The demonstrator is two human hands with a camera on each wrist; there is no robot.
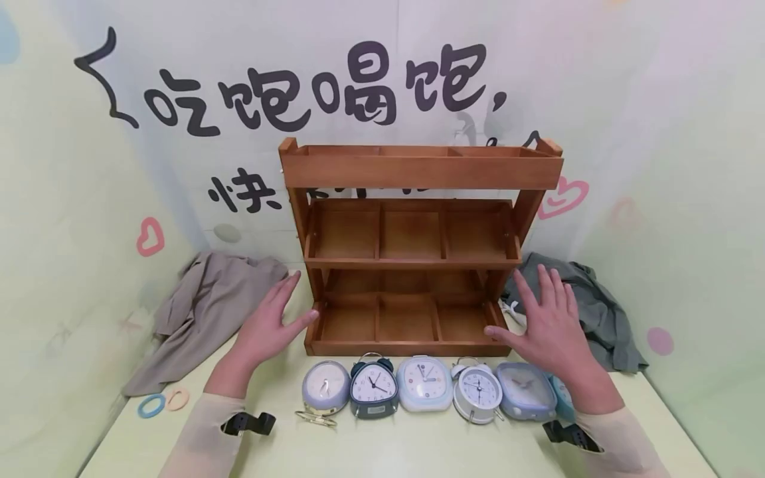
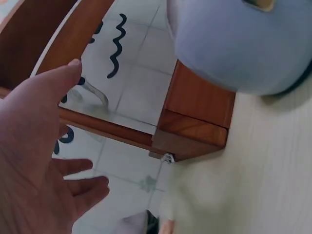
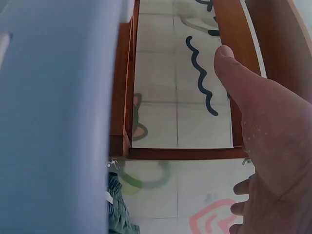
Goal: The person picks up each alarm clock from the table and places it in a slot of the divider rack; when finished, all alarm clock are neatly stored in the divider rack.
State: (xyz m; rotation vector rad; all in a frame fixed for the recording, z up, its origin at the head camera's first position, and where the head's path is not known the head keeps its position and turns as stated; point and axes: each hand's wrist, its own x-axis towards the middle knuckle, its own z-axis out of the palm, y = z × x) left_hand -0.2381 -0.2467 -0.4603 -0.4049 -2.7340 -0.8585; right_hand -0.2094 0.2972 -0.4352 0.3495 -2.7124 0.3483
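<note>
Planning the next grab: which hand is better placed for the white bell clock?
Probably the right hand, empty and nearer the white bell clock; the left hand is near the left side of the shelf.

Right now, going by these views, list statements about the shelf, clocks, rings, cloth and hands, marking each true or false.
1. The brown wooden three-tier shelf stands behind the white round twin-bell alarm clock. True.
2. The left hand grips the dark triangular alarm clock. False: the hand holds nothing; that clock stands on the pale table.
3. The right hand holds nothing. True.
4. The round blue ring lies right of the shelf. False: it lies left, beside the round peach ring.
5. The crumpled grey-brown cloth lies left of the shelf. True.
</note>
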